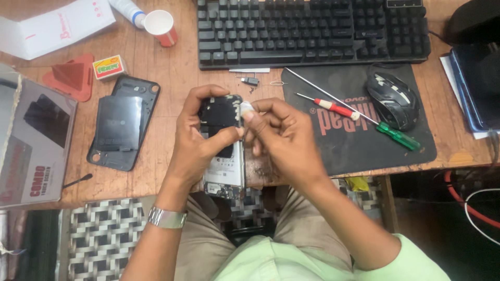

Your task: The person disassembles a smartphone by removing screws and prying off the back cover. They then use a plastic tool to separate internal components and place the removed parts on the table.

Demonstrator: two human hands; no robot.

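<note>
While the left hand point(200, 138) grips an opened smartphone with its back cover off & dark internals exposed point(225, 148), thumb across the middle & fingers curled over the top edge, the right hand point(284, 138) pinches a small white wad, prob. cloth or cotton point(246, 108), vs the phone's upper right corner. Both hands closed on what they hold. Phone sits upright-ish over the front edge of the wooden worktop point(156, 73), lower end hanging past it above the lap. Silver wristwatch point(167, 218) on the left wrist. Left of the phone, apart from it: black rear cover w/ a dark flat battery on top point(122, 125). Right of the hands, black mouse pad point(359, 140) carries 2 screwdrivers, a red-&-white-handled one point(333, 108) & a long green-handled one point(398, 136), plus a black mouse point(393, 100). Black keyboard point(312, 31) lies beyond, w/ a red paper cup point(161, 27) to its left.
</note>
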